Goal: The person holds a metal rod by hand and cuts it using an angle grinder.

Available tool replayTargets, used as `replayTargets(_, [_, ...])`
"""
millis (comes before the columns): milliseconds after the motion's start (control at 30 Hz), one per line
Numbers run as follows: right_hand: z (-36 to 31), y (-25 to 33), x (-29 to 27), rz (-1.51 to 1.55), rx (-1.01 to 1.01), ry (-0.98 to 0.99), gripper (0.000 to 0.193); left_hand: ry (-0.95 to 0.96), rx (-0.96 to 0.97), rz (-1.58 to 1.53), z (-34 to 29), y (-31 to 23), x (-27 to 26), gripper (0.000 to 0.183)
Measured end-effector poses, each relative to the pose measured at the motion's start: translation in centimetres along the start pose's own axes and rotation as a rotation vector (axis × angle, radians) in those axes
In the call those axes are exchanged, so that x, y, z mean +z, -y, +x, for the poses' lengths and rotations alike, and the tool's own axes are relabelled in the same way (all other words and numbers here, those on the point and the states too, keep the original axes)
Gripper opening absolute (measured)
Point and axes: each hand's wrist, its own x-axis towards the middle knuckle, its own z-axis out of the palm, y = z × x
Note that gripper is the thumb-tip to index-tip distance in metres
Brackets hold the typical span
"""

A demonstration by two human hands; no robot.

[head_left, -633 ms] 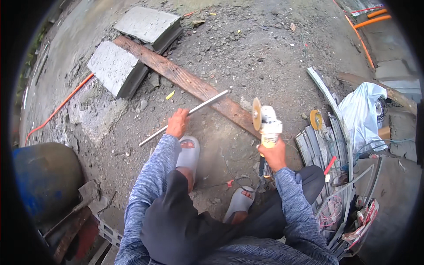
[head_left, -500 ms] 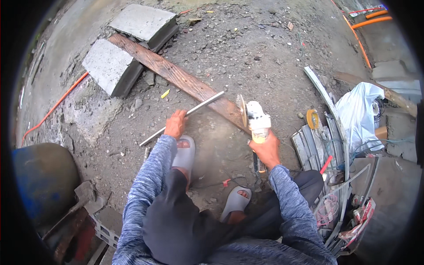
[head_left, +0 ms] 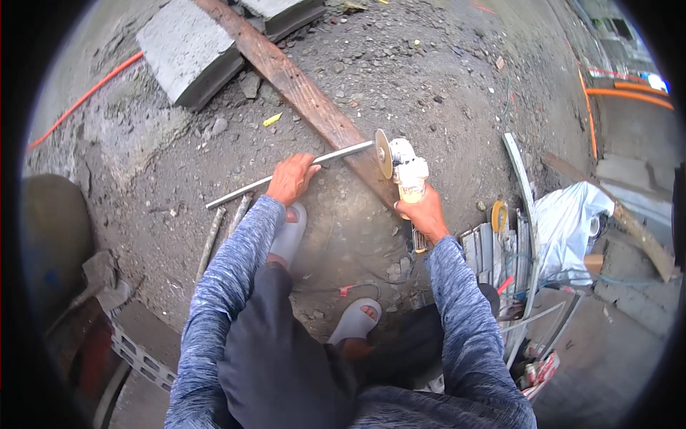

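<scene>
My left hand (head_left: 291,177) is closed round a thin grey metal bar (head_left: 239,191), which slants up to the right across a wooden plank (head_left: 304,89). In my right hand (head_left: 426,214) is an angle grinder (head_left: 410,175), gripped by its yellow and white body. The grinder's round disc (head_left: 384,154) stands on edge at the bar's right end, very close to it; whether they touch I cannot tell. The far part of the plank lies between two concrete blocks, and its near end passes under the grinder.
One concrete block (head_left: 189,50) and a second block (head_left: 282,13) flank the plank. Metal offcuts (head_left: 482,250), a yellow tape roll (head_left: 499,214) and a white plastic bag (head_left: 568,229) are at the right. A cable (head_left: 314,290) runs between my sandalled feet. Two rods (head_left: 211,243) lie left of my foot.
The view has shifted, with the blocks now higher up. The bar's right end and the grinder disc have come closer together. Both hands keep their hold.
</scene>
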Motion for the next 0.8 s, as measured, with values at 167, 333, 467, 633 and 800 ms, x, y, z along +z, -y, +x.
replayTargets(167, [0.6,0.8,-0.5,-0.034,-0.039,0.008,0.046,0.044,0.013,-0.068,0.1,0.3,-0.5,0.028])
replayTargets(333, [1.7,0.8,-0.1,-0.107,-0.050,0.025,0.047,0.094,-0.003,-0.046,-0.1,0.3,-0.3,0.031])
replayTargets(467, [2.4,1.3,0.1,-0.185,-0.089,-0.012,0.048,0.079,-0.019,-0.035,-0.2,0.5,0.0,0.032])
replayTargets(633, [2.4,2.3,0.3,-0.201,-0.069,0.010,0.048,0.045,0.010,-0.035,-0.1,0.6,0.2,0.035])
replayTargets(800, [2.5,2.1,0.4,-0.219,-0.085,0.019,0.047,0.059,-0.002,-0.045,-0.1,0.4,-0.3,0.033])
